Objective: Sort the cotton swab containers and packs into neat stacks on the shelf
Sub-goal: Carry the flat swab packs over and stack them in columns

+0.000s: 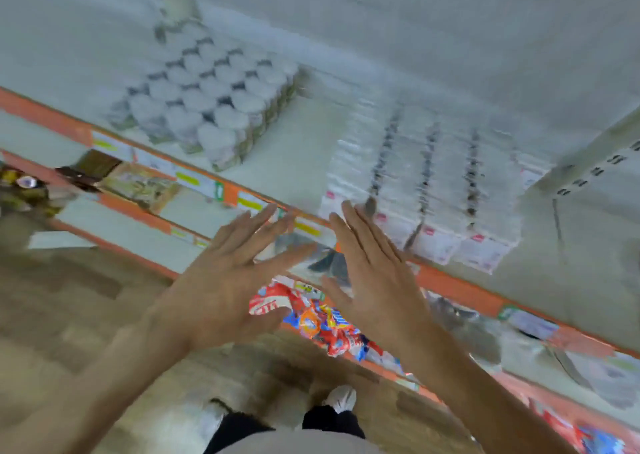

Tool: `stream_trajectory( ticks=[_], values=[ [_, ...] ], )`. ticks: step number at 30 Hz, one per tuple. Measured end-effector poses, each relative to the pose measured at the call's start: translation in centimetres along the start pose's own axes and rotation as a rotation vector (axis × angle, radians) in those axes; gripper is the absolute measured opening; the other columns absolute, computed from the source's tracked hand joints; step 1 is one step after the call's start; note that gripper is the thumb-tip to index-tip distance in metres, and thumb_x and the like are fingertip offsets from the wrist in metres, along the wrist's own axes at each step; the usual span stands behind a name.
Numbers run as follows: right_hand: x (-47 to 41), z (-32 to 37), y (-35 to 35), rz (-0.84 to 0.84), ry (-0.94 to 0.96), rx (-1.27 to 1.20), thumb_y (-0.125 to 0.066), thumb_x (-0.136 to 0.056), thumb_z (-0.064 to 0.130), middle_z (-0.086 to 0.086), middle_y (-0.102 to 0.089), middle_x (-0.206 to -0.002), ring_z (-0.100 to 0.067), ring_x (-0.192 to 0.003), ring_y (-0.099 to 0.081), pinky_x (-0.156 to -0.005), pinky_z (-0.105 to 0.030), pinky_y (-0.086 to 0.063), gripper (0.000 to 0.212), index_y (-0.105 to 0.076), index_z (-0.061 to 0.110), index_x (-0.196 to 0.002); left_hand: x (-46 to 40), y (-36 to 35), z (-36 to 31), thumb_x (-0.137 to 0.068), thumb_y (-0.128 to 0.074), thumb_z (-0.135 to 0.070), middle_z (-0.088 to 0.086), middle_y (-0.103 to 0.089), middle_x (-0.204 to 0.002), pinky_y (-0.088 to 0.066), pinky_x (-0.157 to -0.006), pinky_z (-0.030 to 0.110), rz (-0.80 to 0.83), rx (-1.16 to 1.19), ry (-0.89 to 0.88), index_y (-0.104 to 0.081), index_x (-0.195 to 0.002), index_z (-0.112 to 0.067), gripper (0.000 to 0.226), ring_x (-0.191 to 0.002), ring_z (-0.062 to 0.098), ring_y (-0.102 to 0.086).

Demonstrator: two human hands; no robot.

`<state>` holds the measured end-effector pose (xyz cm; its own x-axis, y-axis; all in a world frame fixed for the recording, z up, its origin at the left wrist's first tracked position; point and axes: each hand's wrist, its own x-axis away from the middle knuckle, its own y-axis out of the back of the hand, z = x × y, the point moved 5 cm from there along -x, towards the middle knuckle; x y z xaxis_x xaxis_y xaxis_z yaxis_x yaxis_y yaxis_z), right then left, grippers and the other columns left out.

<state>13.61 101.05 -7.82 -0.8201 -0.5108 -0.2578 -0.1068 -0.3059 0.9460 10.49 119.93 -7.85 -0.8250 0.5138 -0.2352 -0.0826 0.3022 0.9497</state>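
Observation:
The frame is blurred by motion. Round cotton swab containers with white lids stand packed in rows on the left of the white shelf. Flat white swab packs lie in several rows on the right, reaching the shelf's front edge. My left hand and my right hand hover side by side in front of the orange shelf edge, fingers straight and spread, holding nothing. My right fingertips are just short of the nearest left pack row.
Orange-edged shelves with price labels run diagonally below. Red and blue packets lie on the lower shelf under my hands. A perforated white upright bounds the shelf on the right. Wood floor and my shoes show below.

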Motion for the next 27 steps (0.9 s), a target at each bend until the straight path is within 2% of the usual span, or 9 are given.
stream_trajectory(
  ticks=[2,6,10,13,17,20,24,27],
  values=[
    [-2.4,4.9,-1.9,-0.003,0.064,-0.046,-0.067,-0.084,0.035,-0.015,-0.032,-0.161,-0.028,-0.149,-0.031,-0.119,-0.042,-0.031,0.078,-0.038,0.005,-0.15,5.6,1.6,3.3,-0.086,-0.052,-0.068,0.006,-0.025,-0.164,-0.024,-0.119,0.05,0.03,-0.026,0.134,-0.039,-0.152,-0.033,0.076,-0.153,0.03,-0.017],
    [-6.0,15.2,-7.2,0.011,0.172,-0.159,-0.058,-0.089,0.038,-0.013,-0.034,-0.16,-0.029,-0.148,-0.032,-0.119,-0.042,-0.028,0.073,-0.035,0.008,-0.151,16.3,3.6,8.7,-0.08,-0.058,-0.066,0.007,-0.026,-0.164,-0.031,-0.117,0.051,0.093,-0.042,0.348,-0.034,-0.154,-0.036,0.083,-0.152,0.03,-0.02],
    [-7.8,24.4,-13.0,0.127,0.256,-0.185,-0.072,-0.084,0.033,-0.011,-0.031,-0.161,-0.026,-0.152,-0.025,-0.118,-0.047,-0.031,0.081,-0.036,0.008,-0.153,25.5,4.7,12.9,-0.082,-0.054,-0.065,0.008,-0.025,-0.164,-0.023,-0.119,0.046,0.13,-0.029,0.528,-0.033,-0.154,-0.036,0.08,-0.153,0.03,-0.019],
    [-9.2,29.7,-15.8,0.223,0.303,-0.218,-0.071,-0.085,0.036,-0.009,-0.028,-0.163,-0.023,-0.154,-0.018,-0.121,-0.046,-0.027,0.084,-0.032,0.01,-0.155,30.5,5.2,15.3,-0.082,-0.055,-0.064,0.006,-0.02,-0.166,-0.016,-0.121,0.042,0.166,-0.003,0.627,-0.025,-0.156,-0.04,0.083,-0.154,0.027,-0.014],
    [-12.4,34.2,-17.8,0.282,0.36,-0.216,-0.067,-0.09,0.038,-0.008,-0.023,-0.165,-0.023,-0.155,-0.012,-0.124,-0.042,-0.02,0.081,-0.028,0.014,-0.157,33.1,5.8,19.2,-0.083,-0.054,-0.064,0.003,-0.016,-0.167,-0.015,-0.123,0.043,0.173,0.005,0.67,-0.02,-0.157,-0.042,0.084,-0.155,0.025,-0.008],
    [-15.5,35.7,-19.3,0.306,0.37,-0.204,-0.066,-0.091,0.038,-0.009,-0.02,-0.166,-0.023,-0.155,-0.01,-0.124,-0.045,-0.021,0.08,-0.027,0.014,-0.157,32.8,6.2,22.6,-0.084,-0.053,-0.065,0.002,-0.012,-0.167,-0.014,-0.124,0.043,0.17,0.013,0.676,-0.018,-0.157,-0.043,0.084,-0.155,0.024,-0.005],
    [-20.9,36.4,-21.8,0.27,0.308,-0.226,-0.067,-0.091,0.038,-0.008,-0.023,-0.165,-0.022,-0.155,-0.011,-0.123,-0.043,-0.023,0.078,-0.031,0.014,-0.156,31.3,6.8,28.9,-0.085,-0.058,-0.061,0.003,-0.018,-0.166,-0.014,-0.122,0.042,0.155,0.012,0.656,-0.018,-0.157,-0.043,0.084,-0.155,0.023,-0.006],
    [-25.5,37.0,-23.9,0.251,0.244,-0.226,-0.071,-0.088,0.035,-0.008,-0.027,-0.163,-0.023,-0.154,-0.015,-0.122,-0.044,-0.028,0.08,-0.032,0.013,-0.155,30.2,7.5,34.2,-0.085,-0.059,-0.061,0.003,-0.014,-0.167,-0.008,-0.122,0.04,0.17,0.004,0.64,-0.015,-0.157,-0.043,0.087,-0.155,0.023,-0.002]
  ],
)
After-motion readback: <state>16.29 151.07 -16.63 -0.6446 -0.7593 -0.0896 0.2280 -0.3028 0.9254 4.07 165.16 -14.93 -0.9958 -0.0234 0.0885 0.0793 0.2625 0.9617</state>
